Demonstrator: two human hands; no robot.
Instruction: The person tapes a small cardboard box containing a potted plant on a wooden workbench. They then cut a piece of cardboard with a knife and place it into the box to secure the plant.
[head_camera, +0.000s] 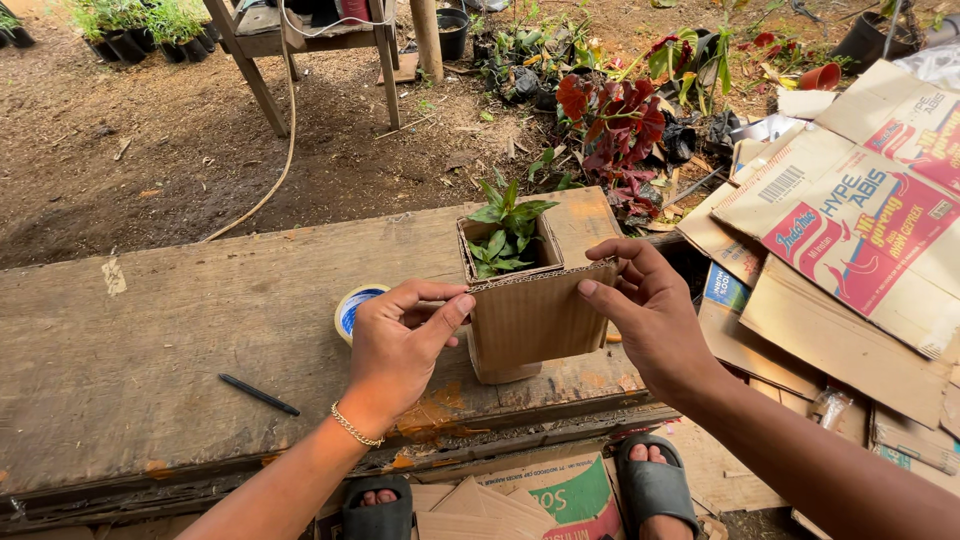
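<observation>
Cardboard sleeve (535, 315) hides the plant (505, 232) pot; both hands' fingers (452, 310) grip it.

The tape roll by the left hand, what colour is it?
The tape roll is pale cream with a blue inner face, head view.

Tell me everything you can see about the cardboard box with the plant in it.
The cardboard box is small, brown and corrugated, open at the top, standing upright on the worn wooden bench. A green leafy plant sticks out of it. The left hand pinches its near top corner; the right hand grips the right edge.
</observation>
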